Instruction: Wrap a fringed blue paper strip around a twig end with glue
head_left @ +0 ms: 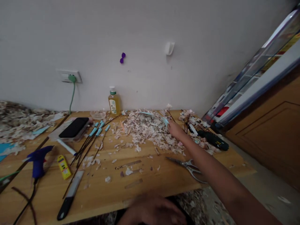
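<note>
Out over a heap of pale petal-like shavings [146, 128], my right hand [174, 129] reaches toward the far side of the table. Its fingers are closed on a light-blue strip [165, 120], which points up and left. A small white flower on a thin stem [169, 106] stands just behind the hand. My left hand [153, 210] is at the table's front edge, low in the view, smeared by motion, so its fingers cannot be made out. Scissors [187, 165] lie beneath my right forearm.
On the left lie blue-tipped stems [93, 133], a phone [74, 127], a blue glue gun [38, 161], a yellow box [63, 167] and a black-handled knife [70, 196]. A bottle [114, 101] stands by the wall. A dark green cylindrical tool [214, 139] lies right of my forearm.
</note>
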`<action>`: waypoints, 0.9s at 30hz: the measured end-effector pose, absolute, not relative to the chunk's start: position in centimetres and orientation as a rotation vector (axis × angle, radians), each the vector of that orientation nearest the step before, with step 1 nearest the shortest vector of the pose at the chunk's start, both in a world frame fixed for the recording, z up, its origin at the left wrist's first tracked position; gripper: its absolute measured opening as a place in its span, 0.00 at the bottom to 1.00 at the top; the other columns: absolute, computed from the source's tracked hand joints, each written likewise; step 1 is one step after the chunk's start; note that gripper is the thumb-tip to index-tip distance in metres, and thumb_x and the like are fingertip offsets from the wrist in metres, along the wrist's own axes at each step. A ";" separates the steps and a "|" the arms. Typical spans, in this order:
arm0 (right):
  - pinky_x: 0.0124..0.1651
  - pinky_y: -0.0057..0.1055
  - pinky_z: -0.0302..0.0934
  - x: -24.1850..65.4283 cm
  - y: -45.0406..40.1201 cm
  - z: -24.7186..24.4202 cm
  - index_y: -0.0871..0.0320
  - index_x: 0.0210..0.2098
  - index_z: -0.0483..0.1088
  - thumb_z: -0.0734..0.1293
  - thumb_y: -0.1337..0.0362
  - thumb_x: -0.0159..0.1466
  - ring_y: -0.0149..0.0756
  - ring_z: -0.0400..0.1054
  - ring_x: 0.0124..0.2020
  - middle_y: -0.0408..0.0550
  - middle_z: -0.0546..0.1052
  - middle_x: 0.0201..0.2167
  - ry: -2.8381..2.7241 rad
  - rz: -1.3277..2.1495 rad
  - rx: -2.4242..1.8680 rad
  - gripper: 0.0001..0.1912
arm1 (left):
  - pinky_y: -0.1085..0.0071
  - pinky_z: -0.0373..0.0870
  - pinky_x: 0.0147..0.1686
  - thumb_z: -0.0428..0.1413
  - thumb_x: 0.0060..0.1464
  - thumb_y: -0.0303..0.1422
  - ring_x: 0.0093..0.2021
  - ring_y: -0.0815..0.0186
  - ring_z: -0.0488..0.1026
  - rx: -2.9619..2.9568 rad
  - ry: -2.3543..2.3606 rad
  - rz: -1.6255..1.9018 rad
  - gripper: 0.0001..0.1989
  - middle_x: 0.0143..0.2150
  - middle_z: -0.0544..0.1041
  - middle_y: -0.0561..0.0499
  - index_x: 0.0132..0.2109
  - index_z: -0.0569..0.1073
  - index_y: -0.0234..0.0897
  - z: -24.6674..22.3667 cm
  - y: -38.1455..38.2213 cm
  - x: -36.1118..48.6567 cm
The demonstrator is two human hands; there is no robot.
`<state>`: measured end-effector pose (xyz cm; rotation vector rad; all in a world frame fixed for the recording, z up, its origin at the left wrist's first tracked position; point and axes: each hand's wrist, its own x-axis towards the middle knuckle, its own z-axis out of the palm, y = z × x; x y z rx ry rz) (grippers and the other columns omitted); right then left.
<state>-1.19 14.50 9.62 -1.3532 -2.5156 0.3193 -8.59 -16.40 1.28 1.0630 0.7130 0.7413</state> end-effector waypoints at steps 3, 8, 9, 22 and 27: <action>0.43 0.35 0.67 -1.3 11.0 11.1 0.66 0.58 0.66 0.50 0.57 0.74 0.45 0.74 0.45 0.61 0.78 0.47 -2.290 0.491 -1.269 0.24 | 0.53 0.63 0.63 0.60 0.57 0.52 0.63 0.51 0.70 1.038 0.945 1.254 0.26 0.61 0.75 0.42 0.57 0.77 0.43 4.9 -13.3 -13.0; 0.23 0.31 0.63 -1.0 1.2 10.7 0.58 0.44 0.72 0.58 0.44 0.69 0.35 0.65 0.18 0.44 0.73 0.21 -1.947 1.192 -1.062 0.24 | 0.60 0.72 0.52 0.66 0.48 0.54 0.55 0.53 0.75 0.581 1.046 1.714 0.35 0.60 0.75 0.38 0.58 0.71 0.40 8.5 -7.3 -17.4; 0.21 0.31 0.61 -0.7 -0.7 10.3 0.56 0.40 0.72 0.61 0.43 0.67 0.34 0.63 0.16 0.42 0.70 0.19 -1.938 1.238 -1.045 0.23 | 0.63 0.74 0.47 0.67 0.46 0.53 0.48 0.57 0.78 0.536 1.055 1.777 0.34 0.54 0.79 0.40 0.54 0.73 0.38 8.7 -6.8 -17.7; 0.39 0.42 0.77 9.9 -8.6 3.4 0.43 0.34 0.82 0.72 0.58 0.61 0.46 0.79 0.35 0.47 0.82 0.33 -1.838 1.237 -1.002 0.04 | 0.64 0.73 0.41 0.59 0.54 0.48 0.40 0.55 0.78 1.509 1.763 0.830 0.20 0.42 0.83 0.47 0.44 0.81 0.38 8.0 -10.5 -21.9; 0.46 0.46 0.76 15.4 -2.7 1.7 0.51 0.47 0.80 0.63 0.61 0.68 0.43 0.78 0.39 0.50 0.82 0.45 -1.733 0.901 -1.104 0.15 | 0.65 0.72 0.46 0.56 0.57 0.50 0.45 0.54 0.77 1.673 1.677 0.619 0.23 0.47 0.82 0.48 0.50 0.78 0.38 8.4 -9.8 -22.7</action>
